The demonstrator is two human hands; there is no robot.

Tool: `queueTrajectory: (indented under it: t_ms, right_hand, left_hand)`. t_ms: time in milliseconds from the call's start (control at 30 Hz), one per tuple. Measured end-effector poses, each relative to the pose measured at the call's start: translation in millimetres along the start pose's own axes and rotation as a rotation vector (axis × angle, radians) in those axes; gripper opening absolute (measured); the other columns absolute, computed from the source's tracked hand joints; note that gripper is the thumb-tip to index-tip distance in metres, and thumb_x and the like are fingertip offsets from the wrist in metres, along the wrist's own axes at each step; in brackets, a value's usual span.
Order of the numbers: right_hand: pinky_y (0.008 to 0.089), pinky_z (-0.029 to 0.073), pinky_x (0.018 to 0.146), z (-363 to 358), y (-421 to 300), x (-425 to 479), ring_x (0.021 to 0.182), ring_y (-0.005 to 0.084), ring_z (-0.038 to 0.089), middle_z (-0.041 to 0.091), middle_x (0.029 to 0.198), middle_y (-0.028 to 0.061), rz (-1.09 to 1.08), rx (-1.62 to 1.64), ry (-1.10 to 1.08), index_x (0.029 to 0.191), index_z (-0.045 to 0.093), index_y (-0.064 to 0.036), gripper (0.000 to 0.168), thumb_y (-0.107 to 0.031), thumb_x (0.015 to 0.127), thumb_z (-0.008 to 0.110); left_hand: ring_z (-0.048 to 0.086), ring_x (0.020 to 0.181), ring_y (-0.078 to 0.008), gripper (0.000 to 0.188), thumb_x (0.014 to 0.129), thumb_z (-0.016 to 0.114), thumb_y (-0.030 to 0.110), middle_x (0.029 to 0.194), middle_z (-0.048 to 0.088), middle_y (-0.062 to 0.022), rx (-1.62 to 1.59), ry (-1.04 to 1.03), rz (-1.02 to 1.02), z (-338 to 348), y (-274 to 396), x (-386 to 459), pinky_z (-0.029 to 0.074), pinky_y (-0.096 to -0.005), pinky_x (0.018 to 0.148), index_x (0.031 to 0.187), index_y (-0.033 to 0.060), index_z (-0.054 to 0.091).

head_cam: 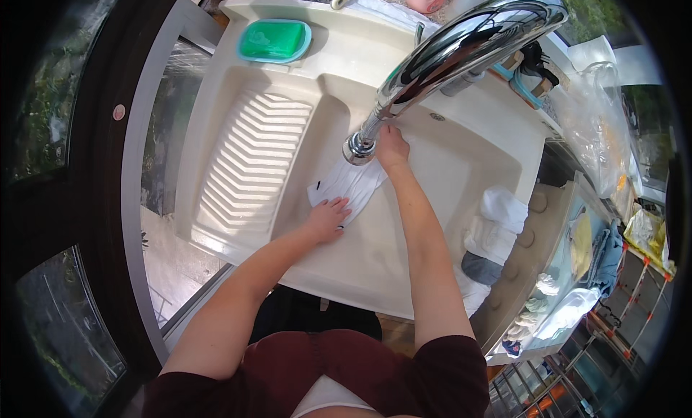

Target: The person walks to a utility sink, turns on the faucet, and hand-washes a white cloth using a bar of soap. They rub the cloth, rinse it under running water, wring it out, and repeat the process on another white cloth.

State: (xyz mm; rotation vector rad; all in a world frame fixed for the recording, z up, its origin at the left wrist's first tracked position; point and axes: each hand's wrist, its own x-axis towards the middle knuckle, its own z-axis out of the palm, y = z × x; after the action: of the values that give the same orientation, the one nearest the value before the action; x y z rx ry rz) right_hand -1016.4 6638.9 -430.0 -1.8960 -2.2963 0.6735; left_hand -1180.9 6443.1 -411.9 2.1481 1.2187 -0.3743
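Observation:
A white cloth garment (354, 188) with small dark marks near its lower-left edge is spread on the floor of a cream laundry sink (443, 148). My left hand (328, 219) rests on the garment's near end, palm down with the fingers apart. At the far end is my right hand (392, 146), its fingers curled; the chrome faucet (432, 61) partly covers that area, and I cannot tell whether the fingers grip the fabric. The faucet's spout head (359, 149) hangs above the garment, with no water visible.
A ribbed washboard (254, 158) forms the sink's left side. Green soap (272, 39) sits in a blue dish behind it. Folded white and grey cloths (489, 237) lie along the right rim. Beyond stands a bin (562, 288) with clothes on top. A clear plastic bag (592, 120) hangs at right.

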Motion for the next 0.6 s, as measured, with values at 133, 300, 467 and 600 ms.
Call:
queueTrajectory:
  t_ms: [133, 300, 467, 600]
  right_hand:
    - [0.0406, 0.05, 0.076, -0.2, 13.6, -26.3, 0.104, 0.0259, 0.053, 0.054, 0.111, 0.0102, -0.033, 0.01, 0.109, 0.125, 0.043, -0.012, 0.063, -0.035, 0.071, 0.068]
    - [0.0412, 0.049, 0.08, -17.2, 43.5, -83.1, 0.108, 0.0288, 0.052, 0.052, 0.117, 0.0123, 0.295, 0.224, 0.021, 0.127, 0.042, -0.013, 0.068, -0.04, 0.071, 0.069]
    - [0.0404, 0.048, 0.082, 5.2, 51.2, -99.5, 0.107, 0.0297, 0.052, 0.052, 0.116, 0.0131, 0.213, 0.199, -0.031, 0.127, 0.042, -0.012, 0.068, -0.039, 0.071, 0.069]
    - [0.0408, 0.047, 0.083, -0.8, 44.0, -95.3, 0.106, 0.0294, 0.052, 0.053, 0.115, 0.0134, 0.213, 0.19, -0.049, 0.127, 0.042, -0.013, 0.066, -0.037, 0.071, 0.069]
  left_hand:
    - [0.047, 0.114, -0.0255, 0.052, 0.076, 0.062, 0.033, 0.125, 0.045, -0.0102, -0.004, -0.248, -0.094, -49.1, 17.0, 15.6, 0.042, -0.0392, 0.092, 0.12, 0.0088, 0.05]
    - [0.052, 0.1, -0.027, 0.028, 0.076, 0.055, 0.012, 0.108, 0.052, -0.0108, 0.007, 0.479, -0.002, -33.7, -26.2, 78.8, 0.047, -0.0351, 0.08, 0.102, 0.0036, 0.056]
    - [0.049, 0.1, -0.0271, 0.025, 0.075, 0.05, 0.006, 0.104, 0.051, -0.0108, 0.046, 0.139, -0.085, -39.5, -25.9, 80.1, 0.044, -0.0361, 0.084, 0.098, 0.0011, 0.057]
    - [0.043, 0.115, -0.0272, 0.027, 0.08, 0.049, 0.009, 0.118, 0.049, -0.0129, 0.103, 0.261, -0.002, -20.2, -22.7, 53.5, 0.038, -0.0406, 0.096, 0.105, 0.0017, 0.056]
